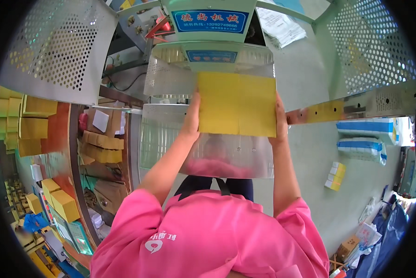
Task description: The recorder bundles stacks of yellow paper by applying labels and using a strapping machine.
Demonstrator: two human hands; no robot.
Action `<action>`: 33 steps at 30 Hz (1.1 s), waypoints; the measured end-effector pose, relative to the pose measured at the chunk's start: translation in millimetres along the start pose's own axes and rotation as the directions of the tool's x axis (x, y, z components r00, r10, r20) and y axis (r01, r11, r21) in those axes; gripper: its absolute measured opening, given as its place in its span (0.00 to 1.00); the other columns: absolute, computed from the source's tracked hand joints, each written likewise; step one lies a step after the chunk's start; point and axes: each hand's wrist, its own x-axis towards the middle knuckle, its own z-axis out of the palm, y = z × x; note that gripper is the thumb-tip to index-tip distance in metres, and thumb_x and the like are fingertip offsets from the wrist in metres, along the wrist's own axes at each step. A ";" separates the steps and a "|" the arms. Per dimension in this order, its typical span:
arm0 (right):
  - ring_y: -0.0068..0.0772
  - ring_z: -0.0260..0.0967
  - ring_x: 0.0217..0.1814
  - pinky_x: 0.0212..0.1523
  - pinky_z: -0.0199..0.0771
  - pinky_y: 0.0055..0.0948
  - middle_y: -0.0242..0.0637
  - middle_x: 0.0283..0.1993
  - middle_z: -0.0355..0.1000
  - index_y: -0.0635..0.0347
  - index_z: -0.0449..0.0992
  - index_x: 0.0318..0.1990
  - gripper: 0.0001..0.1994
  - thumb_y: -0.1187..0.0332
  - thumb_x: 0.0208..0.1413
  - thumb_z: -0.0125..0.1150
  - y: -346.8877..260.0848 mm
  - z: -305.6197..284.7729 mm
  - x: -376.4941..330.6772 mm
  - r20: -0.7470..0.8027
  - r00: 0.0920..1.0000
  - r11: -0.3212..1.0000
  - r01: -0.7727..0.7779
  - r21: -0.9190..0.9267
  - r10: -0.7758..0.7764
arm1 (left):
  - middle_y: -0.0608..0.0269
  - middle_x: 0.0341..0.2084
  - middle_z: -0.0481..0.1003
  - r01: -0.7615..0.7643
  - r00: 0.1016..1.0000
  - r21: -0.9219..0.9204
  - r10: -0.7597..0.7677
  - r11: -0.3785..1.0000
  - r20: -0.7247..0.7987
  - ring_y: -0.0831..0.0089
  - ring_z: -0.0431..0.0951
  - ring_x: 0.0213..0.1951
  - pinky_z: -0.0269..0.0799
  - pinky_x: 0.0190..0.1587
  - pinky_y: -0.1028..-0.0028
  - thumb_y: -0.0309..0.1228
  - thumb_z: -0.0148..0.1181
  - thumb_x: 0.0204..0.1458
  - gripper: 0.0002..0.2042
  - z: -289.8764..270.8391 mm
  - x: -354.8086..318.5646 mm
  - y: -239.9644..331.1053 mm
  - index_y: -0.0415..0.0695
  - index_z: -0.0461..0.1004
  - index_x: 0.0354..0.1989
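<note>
A flat-faced yellow block (226, 104), like two boxes side by side with a seam down the middle, is held up in front of me. My left hand (193, 115) presses on its left side, with most of the fingers hidden behind or along the edge. On the opposite side my right hand (280, 118) grips it in the same way. Below and behind the block lies a shiny metal tray (161, 139) of a machine. The block covers the tray's middle, and I cannot tell whether it touches the metal.
Beyond the tray stands the pale green machine body (208, 7). Perforated metal panels flank it on the left (59, 55) and right (375, 46). A metal bar (351, 107) juts in from the right. A brown table (62, 143) with yellow boxes (65, 206) is at left; blue-and-white packs (363, 148) lie at right.
</note>
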 end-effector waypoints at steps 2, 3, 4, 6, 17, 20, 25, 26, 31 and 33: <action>0.33 0.52 0.70 0.68 0.53 0.31 0.36 0.69 0.56 0.60 0.52 0.70 0.27 0.58 0.67 0.40 5.2 -2.0 12.0 -0.059 0.998 0.995 -0.036 -0.093 0.030 | 0.62 0.68 0.54 0.090 0.995 0.104 -0.093 0.990 0.024 0.69 0.52 0.68 0.48 0.68 0.69 0.52 0.45 0.62 0.34 -2.8 17.7 -4.3 0.43 0.50 0.70; 0.32 0.53 0.70 0.67 0.54 0.31 0.35 0.68 0.56 0.60 0.52 0.70 0.27 0.59 0.67 0.39 6.5 -4.2 16.1 -0.121 0.991 0.981 -0.082 -0.178 0.060 | 0.62 0.68 0.54 0.086 0.996 0.101 -0.089 0.991 0.028 0.69 0.52 0.68 0.48 0.68 0.69 0.52 0.45 0.62 0.34 -5.9 21.5 -5.9 0.43 0.50 0.70; 0.32 0.53 0.70 0.67 0.54 0.31 0.35 0.68 0.56 0.60 0.52 0.70 0.27 0.59 0.67 0.39 7.4 -1.5 16.6 -0.115 0.991 0.980 -0.088 -0.179 0.068 | 0.61 0.68 0.53 0.074 0.997 0.094 -0.077 0.993 0.025 0.68 0.52 0.69 0.47 0.68 0.69 0.52 0.47 0.61 0.35 -10.7 20.5 -6.1 0.43 0.50 0.70; 0.32 0.54 0.69 0.66 0.56 0.29 0.35 0.68 0.57 0.60 0.52 0.70 0.27 0.60 0.66 0.39 9.2 4.3 16.7 -0.120 0.991 0.989 -0.082 -0.124 0.067 | 0.61 0.69 0.53 0.058 0.998 0.083 -0.059 0.995 0.008 0.68 0.51 0.69 0.46 0.68 0.69 0.51 0.48 0.61 0.35 -20.1 19.1 -6.7 0.43 0.50 0.70; 0.34 0.55 0.69 0.65 0.57 0.30 0.36 0.68 0.57 0.58 0.52 0.70 0.26 0.62 0.66 0.38 8.1 3.5 21.2 -0.200 0.959 0.971 -0.223 -0.087 0.202 | 0.58 0.67 0.54 -0.062 0.998 0.164 0.060 0.985 0.015 0.67 0.52 0.68 0.48 0.67 0.69 0.48 0.50 0.60 0.35 0.2 14.8 -4.9 0.41 0.49 0.71; 0.33 0.54 0.69 0.65 0.57 0.30 0.36 0.68 0.57 0.59 0.52 0.70 0.26 0.61 0.66 0.38 12.5 -6.2 21.5 -0.168 0.967 0.972 -0.210 -0.102 0.191 | 0.58 0.65 0.58 -0.008 1.000 0.217 0.009 0.976 -0.003 0.68 0.56 0.65 0.51 0.65 0.69 0.48 0.50 0.61 0.34 -4.4 14.7 -4.6 0.41 0.50 0.70; 0.32 0.53 0.70 0.67 0.55 0.31 0.38 0.68 0.56 0.61 0.52 0.70 0.27 0.58 0.67 0.40 16.4 -12.0 19.3 -0.188 0.967 0.981 -0.188 -0.057 0.174 | 0.61 0.59 0.64 0.020 1.000 0.188 -0.017 0.982 -0.021 0.72 0.62 0.60 0.57 0.61 0.72 0.47 0.52 0.60 0.31 3.3 10.5 -10.8 0.42 0.56 0.67; 0.31 0.53 0.70 0.66 0.55 0.30 0.37 0.68 0.56 0.61 0.52 0.69 0.28 0.57 0.67 0.41 19.2 -14.7 17.5 -0.130 0.986 0.994 -0.110 -0.018 0.106 | 0.63 0.57 0.66 0.037 0.999 0.162 -0.032 0.986 -0.034 0.74 0.65 0.58 0.59 0.59 0.72 0.47 0.53 0.60 0.29 4.9 11.3 -12.8 0.42 0.59 0.65; 0.30 0.57 0.67 0.65 0.57 0.30 0.36 0.66 0.59 0.60 0.54 0.69 0.29 0.52 0.67 0.42 16.9 -12.4 15.6 -0.100 0.995 1.000 -0.007 -0.003 0.007 | 0.66 0.49 0.70 0.087 0.996 0.209 -0.077 0.974 -0.053 0.76 0.68 0.51 0.62 0.55 0.74 0.49 0.54 0.60 0.26 -2.6 16.2 -10.6 0.42 0.65 0.58; 0.30 0.59 0.65 0.63 0.60 0.31 0.35 0.64 0.62 0.60 0.55 0.68 0.30 0.49 0.67 0.42 14.1 -16.0 13.2 -0.242 0.945 0.974 -0.227 0.007 0.222 | 0.66 0.48 0.71 0.101 0.995 0.225 -0.094 0.969 -0.042 0.77 0.69 0.49 0.63 0.53 0.74 0.50 0.53 0.60 0.25 -4.4 16.4 -13.9 0.42 0.67 0.55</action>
